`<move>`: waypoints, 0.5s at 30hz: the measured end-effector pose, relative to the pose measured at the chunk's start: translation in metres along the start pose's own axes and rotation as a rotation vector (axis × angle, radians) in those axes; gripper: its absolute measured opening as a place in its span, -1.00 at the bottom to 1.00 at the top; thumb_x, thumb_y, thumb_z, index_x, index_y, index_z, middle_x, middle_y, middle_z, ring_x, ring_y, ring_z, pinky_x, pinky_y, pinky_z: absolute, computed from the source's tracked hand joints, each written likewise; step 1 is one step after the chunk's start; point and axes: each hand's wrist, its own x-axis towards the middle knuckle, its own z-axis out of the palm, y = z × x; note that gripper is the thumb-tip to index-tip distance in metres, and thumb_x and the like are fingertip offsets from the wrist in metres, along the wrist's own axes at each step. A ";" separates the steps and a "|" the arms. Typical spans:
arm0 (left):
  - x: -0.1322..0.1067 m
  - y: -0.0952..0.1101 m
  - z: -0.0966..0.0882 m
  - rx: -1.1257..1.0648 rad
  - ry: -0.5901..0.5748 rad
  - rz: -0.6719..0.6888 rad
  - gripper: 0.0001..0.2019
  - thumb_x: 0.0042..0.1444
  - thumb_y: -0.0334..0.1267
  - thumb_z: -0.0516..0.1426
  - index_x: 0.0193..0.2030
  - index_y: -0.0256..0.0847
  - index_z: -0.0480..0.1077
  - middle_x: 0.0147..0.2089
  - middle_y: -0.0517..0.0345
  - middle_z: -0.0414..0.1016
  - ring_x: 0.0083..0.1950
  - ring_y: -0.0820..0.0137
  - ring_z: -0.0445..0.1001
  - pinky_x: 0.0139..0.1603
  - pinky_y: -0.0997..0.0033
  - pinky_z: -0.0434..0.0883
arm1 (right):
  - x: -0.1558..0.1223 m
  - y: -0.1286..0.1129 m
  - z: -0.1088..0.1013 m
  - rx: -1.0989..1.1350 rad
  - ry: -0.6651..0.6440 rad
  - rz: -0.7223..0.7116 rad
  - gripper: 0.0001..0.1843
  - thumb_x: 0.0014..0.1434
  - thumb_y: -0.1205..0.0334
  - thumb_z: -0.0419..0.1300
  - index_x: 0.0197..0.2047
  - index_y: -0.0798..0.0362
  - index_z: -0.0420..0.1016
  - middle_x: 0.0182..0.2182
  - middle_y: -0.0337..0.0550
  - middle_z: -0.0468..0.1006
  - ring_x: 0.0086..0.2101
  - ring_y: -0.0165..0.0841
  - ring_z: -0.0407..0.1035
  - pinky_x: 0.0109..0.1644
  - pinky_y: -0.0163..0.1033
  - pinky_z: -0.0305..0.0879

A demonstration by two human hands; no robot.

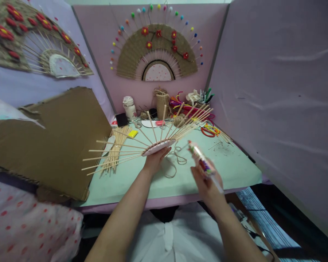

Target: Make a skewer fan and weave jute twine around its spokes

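My left hand (153,161) grips a half-finished fan (159,146) from below by its white half-round base, fingers wrapped around the underside. Thin wooden sticks spread out from this base to the left, up and to the right. My right hand (209,183) is closed around a slim, clear glue bottle (203,162) with coloured print and an orange-red tip, slightly blurred. Its tip points up and left, to the right of the fan base and apart from it. Loose twine (177,159) lies looped on the table between the two hands.
Loose wooden sticks (115,149) and a white spoon (108,145) lie at left. Along the back stand a white jar (129,108) and a twine roll (162,103). Scissors (209,130) lie at right. A decorated fan (157,47) hangs on the wall; cardboard (49,138) leans left.
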 end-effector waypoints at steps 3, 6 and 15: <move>0.001 0.000 -0.001 -0.058 0.045 -0.018 -0.65 -0.21 -0.20 0.35 -0.22 -0.23 0.51 -0.20 0.13 0.55 -0.08 0.30 0.49 0.00 0.18 0.46 | 0.026 0.038 -0.024 -0.372 0.160 0.083 -0.55 0.17 0.05 0.06 0.06 0.14 0.32 -0.19 0.07 0.37 -0.16 -0.14 0.30 -0.10 -0.08 0.26; 0.001 -0.001 -0.002 -0.003 0.130 -0.015 -0.62 -0.24 -0.14 0.35 -0.22 -0.21 0.50 -0.31 0.18 0.51 -0.30 0.45 0.45 -0.27 0.40 0.47 | 0.039 0.071 -0.040 -0.710 0.099 0.370 -0.47 0.21 0.11 -0.02 0.16 0.26 0.23 -0.15 0.24 0.34 -0.18 -0.05 0.34 -0.15 -0.03 0.25; 0.007 -0.011 -0.008 0.250 0.252 0.038 -0.67 -0.18 -0.02 0.30 -0.46 -0.23 0.36 -0.61 0.33 0.21 -0.61 0.58 0.14 -0.59 0.51 0.12 | 0.039 0.083 -0.048 -0.910 0.073 0.360 -0.39 0.15 -0.04 0.08 0.13 0.24 0.25 -0.06 0.33 0.35 -0.02 0.12 0.23 -0.09 0.13 0.21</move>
